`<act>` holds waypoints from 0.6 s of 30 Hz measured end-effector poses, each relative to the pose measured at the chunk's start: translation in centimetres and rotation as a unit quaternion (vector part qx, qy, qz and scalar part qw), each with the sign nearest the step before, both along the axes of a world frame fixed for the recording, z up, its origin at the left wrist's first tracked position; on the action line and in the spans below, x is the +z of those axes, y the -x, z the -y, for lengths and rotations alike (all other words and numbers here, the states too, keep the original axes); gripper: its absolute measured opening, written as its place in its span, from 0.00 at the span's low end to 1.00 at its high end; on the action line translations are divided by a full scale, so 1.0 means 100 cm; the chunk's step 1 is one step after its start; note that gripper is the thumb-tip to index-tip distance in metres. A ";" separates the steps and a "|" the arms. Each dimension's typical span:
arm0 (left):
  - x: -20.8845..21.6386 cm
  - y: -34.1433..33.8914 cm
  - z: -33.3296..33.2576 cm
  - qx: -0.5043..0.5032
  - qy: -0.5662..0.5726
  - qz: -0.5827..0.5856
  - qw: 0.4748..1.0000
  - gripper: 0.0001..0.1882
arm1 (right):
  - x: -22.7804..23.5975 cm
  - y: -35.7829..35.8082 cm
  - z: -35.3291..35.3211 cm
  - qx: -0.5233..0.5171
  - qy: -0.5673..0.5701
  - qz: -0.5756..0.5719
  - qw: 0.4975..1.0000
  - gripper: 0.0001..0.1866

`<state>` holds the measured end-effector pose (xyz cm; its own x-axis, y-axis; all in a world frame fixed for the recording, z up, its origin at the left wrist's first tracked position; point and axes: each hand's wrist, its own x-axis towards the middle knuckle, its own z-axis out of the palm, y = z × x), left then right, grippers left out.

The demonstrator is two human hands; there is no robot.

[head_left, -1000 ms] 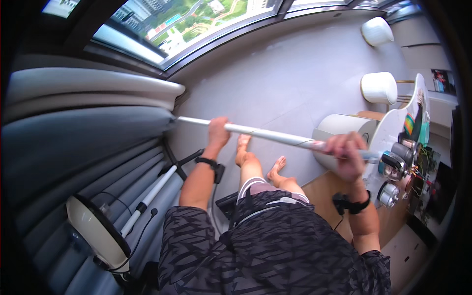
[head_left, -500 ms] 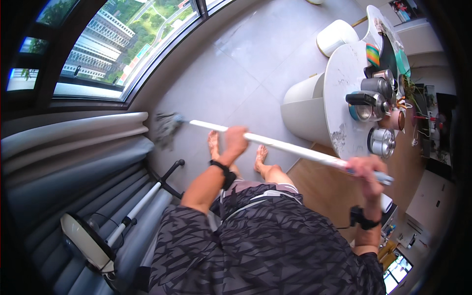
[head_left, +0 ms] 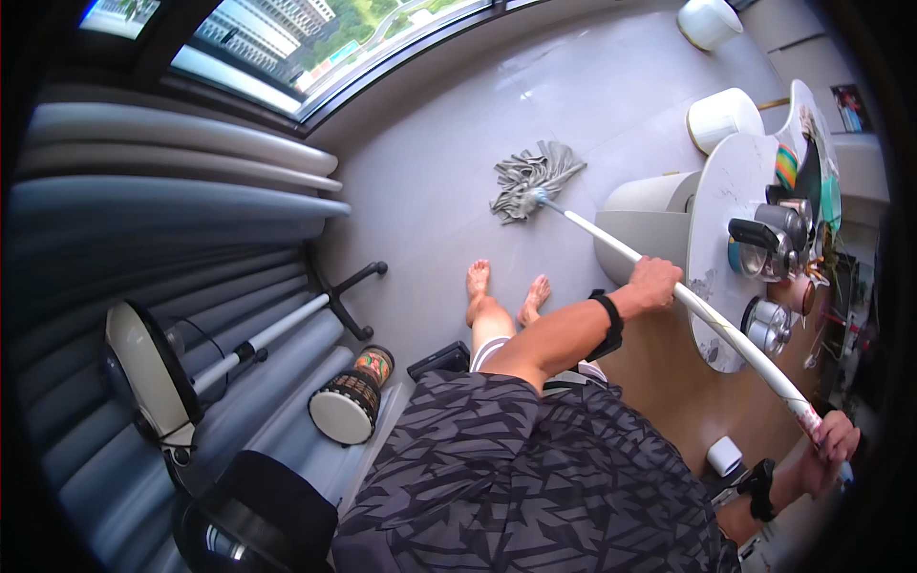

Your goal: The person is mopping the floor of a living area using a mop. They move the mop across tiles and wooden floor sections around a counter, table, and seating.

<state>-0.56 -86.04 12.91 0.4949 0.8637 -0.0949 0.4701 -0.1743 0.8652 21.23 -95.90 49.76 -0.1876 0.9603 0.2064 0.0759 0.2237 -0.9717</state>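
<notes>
Near, low right: right hand (head_left: 833,447) wrapped tight around the top end of the mop handle (head_left: 726,329), fingers pressed closed on it. Dark band on that wrist.

Further up the shaft: left hand (head_left: 655,284) closed around the white pole at mid-length, knuckles up, black wristband behind it.

Bare feet (head_left: 504,291) on grey tile, just short of the mop head.

Far end: grey string mop head (head_left: 530,179) lies flat on the floor (head_left: 430,191), well out from the feet, left of the round white table (head_left: 728,191).

Near left: hand drum (head_left: 351,396) and standing fan (head_left: 153,372) by the curtain.

Risk, as judged: the handle runs just beside the table edge, where kettles (head_left: 764,250) stand; a wide sideways sweep could knock them. Wet tile under bare feet could mean a slip.
</notes>
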 end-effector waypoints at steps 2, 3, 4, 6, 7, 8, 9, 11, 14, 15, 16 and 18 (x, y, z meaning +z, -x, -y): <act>-0.003 0.039 0.012 0.022 0.015 -0.017 1.000 0.07 | -0.016 0.018 -0.019 0.059 0.001 -0.028 0.998 0.11; -0.011 0.060 0.020 0.077 -0.011 -0.034 0.996 0.06 | -0.025 0.035 -0.026 0.061 0.004 -0.043 0.997 0.11; -0.018 0.081 0.026 0.129 -0.036 -0.041 0.990 0.05 | -0.028 0.057 -0.031 0.060 0.007 -0.048 0.997 0.11; -0.033 0.131 0.034 0.172 -0.018 -0.038 0.984 0.02 | -0.050 0.093 -0.043 0.051 0.018 -0.066 0.996 0.11; -0.045 0.164 0.047 0.219 -0.022 -0.071 0.973 0.01 | -0.084 0.108 -0.057 0.037 0.021 -0.110 0.993 0.11; -0.049 0.185 0.045 0.235 -0.036 -0.057 0.970 0.02 | -0.079 0.141 -0.058 0.033 0.042 -0.089 0.995 0.10; -0.075 0.220 0.062 0.277 -0.032 -0.087 0.956 0.02 | -0.105 0.160 -0.069 0.047 0.078 -0.108 0.990 0.09; -0.093 0.264 0.069 0.274 -0.034 -0.094 0.956 0.04 | -0.137 0.198 -0.065 0.013 0.058 -0.062 0.996 0.10; -0.139 0.340 0.115 0.331 -0.029 -0.178 0.926 0.07 | -0.193 0.244 -0.067 0.106 0.203 -0.038 0.973 0.11; -0.151 0.357 0.125 0.321 -0.046 -0.198 0.925 0.08 | -0.214 0.248 -0.061 0.144 0.219 -0.111 0.959 0.10; -0.149 0.363 0.128 0.301 0.007 -0.256 0.919 0.09 | -0.222 0.250 -0.054 0.161 0.241 -0.104 0.951 0.10; -0.149 0.364 0.135 0.280 0.007 -0.271 0.921 0.09 | -0.230 0.244 -0.038 0.187 0.210 -0.126 0.951 0.09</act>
